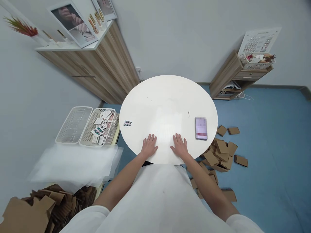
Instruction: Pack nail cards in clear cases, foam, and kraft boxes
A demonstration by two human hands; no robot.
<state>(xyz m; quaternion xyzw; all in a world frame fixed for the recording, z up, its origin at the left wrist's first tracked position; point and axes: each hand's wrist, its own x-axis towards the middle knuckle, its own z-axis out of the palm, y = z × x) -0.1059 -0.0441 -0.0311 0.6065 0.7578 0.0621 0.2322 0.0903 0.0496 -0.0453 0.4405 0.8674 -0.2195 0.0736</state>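
Both palms rest on the white round table [167, 97] near its front edge. My left hand [149, 146] lies flat with fingers spread, holding nothing. To its left on the tabletop is a small card of dark press-on nails [127, 124]. My right hand [179, 145] also lies flat and empty, its fingers apart. Beyond it, to the right, sits a purple rectangular item [201, 128], blurred out so its kind cannot be made out. A tiny dark mark or scrap [189, 113] shows farther back on the table.
At left stand a white basket of nail cards [100, 127] and another white basket [74, 124], behind translucent sheets [75, 163]. Stacked cardboard [29, 213] fills the lower left. Flattened boxes [220, 153] lie on the floor at right. A wooden cabinet [111, 61] stands behind left.
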